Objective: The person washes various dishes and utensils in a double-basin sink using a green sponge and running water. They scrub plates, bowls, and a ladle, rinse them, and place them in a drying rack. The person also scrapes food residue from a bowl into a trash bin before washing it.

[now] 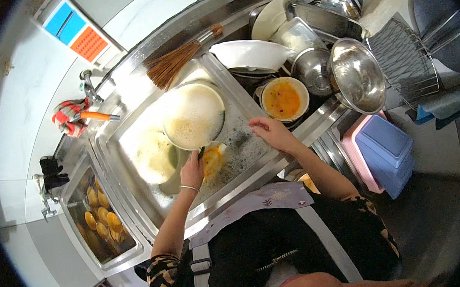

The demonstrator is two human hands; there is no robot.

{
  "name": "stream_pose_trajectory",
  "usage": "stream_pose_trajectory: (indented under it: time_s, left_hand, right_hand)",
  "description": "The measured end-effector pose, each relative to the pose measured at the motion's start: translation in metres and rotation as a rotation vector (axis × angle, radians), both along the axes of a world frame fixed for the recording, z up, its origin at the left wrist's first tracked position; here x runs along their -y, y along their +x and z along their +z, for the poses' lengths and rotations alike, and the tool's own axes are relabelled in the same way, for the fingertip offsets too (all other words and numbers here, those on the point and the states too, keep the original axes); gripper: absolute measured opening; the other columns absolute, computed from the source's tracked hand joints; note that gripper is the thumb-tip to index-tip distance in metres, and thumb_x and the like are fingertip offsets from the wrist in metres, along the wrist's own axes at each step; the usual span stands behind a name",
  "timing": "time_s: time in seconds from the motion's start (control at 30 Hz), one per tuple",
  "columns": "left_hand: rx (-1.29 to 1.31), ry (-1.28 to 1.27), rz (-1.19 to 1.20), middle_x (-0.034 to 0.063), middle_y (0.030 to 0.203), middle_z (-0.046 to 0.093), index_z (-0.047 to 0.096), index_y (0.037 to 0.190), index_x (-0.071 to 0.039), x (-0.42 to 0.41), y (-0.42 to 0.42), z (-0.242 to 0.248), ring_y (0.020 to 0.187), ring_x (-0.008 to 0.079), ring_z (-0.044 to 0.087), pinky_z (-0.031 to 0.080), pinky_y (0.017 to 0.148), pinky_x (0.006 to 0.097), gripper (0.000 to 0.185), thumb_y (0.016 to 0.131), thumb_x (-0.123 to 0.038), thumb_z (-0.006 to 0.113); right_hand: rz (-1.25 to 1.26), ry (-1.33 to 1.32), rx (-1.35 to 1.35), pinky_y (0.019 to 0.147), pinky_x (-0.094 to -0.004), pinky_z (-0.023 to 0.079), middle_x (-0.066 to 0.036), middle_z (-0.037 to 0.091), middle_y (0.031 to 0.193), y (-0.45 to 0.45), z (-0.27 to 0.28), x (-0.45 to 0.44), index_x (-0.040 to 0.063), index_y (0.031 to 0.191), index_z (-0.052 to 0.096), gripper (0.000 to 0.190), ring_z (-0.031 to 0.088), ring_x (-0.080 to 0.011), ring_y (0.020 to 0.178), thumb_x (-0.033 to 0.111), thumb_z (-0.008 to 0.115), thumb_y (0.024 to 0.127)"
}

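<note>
My left hand (192, 172) grips the dark rim or handle of a round vessel (194, 116) full of foamy liquid, which stands in the metal sink (131, 194). Beside that hand, an orange-stained piece (213, 159) lies in the suds; I cannot tell what it is. At the left of the same basin is another foamy round vessel (152, 159). My right hand (268, 131) is over the basin's right edge with its fingers slightly bent and nothing seen in them. Just above it stands a white bowl (306, 99) with orange, oily liquid.
A bristle brush (178, 59) lies along the back rim. Right of the basin are piled a white dish (252, 54), steel bowls (358, 75) and trays. A wire basket (407, 60) and blue plastic containers (386, 145) are farther right. The left sink (142, 245) holds several yellow-orange round items in water.
</note>
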State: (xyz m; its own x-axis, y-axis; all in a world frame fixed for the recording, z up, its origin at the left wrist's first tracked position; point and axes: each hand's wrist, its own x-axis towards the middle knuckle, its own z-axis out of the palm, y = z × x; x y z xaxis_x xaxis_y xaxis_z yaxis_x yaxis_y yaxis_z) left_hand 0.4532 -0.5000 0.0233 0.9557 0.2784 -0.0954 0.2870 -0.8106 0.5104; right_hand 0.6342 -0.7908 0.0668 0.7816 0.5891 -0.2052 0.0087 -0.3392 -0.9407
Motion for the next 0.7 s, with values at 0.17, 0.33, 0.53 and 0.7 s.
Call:
stream_pose_trajectory:
  time_s: [0.17, 0.33, 0.53, 0.7]
  left_hand:
    - [0.019, -0.192, 0.062, 0.0295, 0.088, 0.066, 0.048, 0.130, -0.010, 0.019, 0.022, -0.066, 0.083, 0.0504, 0.063, 0.047, 0.069, 0.0592, 0.036, 0.096, -0.020, 0.057]
    - [0.164, -0.092, -0.193, 0.0222, 0.107, 0.067, 0.054, 0.126, -0.011, 0.044, 0.056, -0.006, 0.089, 0.0480, 0.064, 0.051, 0.075, 0.0541, 0.029, 0.097, -0.015, 0.055]
    - [0.293, -0.230, 0.074, 0.0238, 0.112, 0.067, 0.053, 0.131, -0.009, 0.016, 0.103, 0.004, 0.094, 0.0472, 0.065, 0.053, 0.077, 0.0505, 0.034, 0.097, -0.012, 0.055]
    - [0.238, -0.135, -0.023, 0.0300, 0.097, 0.067, 0.052, 0.131, -0.009, -0.031, 0.086, 0.002, 0.088, 0.0496, 0.065, 0.052, 0.076, 0.0536, 0.037, 0.094, -0.013, 0.059]
  right_hand:
    - [-0.134, -0.016, -0.165, 0.080, -0.0297, 0.053, -0.008, 0.071, 0.109, -0.010, 0.029, 0.026, 0.002, 0.123, 0.065, 0.030, 0.067, -0.0163, 0.092, 0.021, 0.059, 0.100]
    - [-0.198, 0.042, -0.106, 0.083, -0.0281, 0.053, -0.007, 0.071, 0.109, 0.001, 0.014, 0.056, 0.000, 0.123, 0.064, 0.029, 0.067, -0.0148, 0.094, 0.016, 0.056, 0.101]
    - [-0.260, 0.109, -0.104, 0.090, -0.0289, 0.052, -0.006, 0.068, 0.111, 0.015, 0.013, 0.073, -0.001, 0.123, 0.062, 0.025, 0.065, -0.0156, 0.102, 0.014, 0.054, 0.104]
    - [-0.302, -0.019, 0.015, 0.088, -0.0316, 0.052, -0.012, 0.072, 0.109, 0.025, 0.008, 0.100, 0.001, 0.120, 0.066, 0.029, 0.068, -0.0196, 0.099, 0.021, 0.062, 0.099]
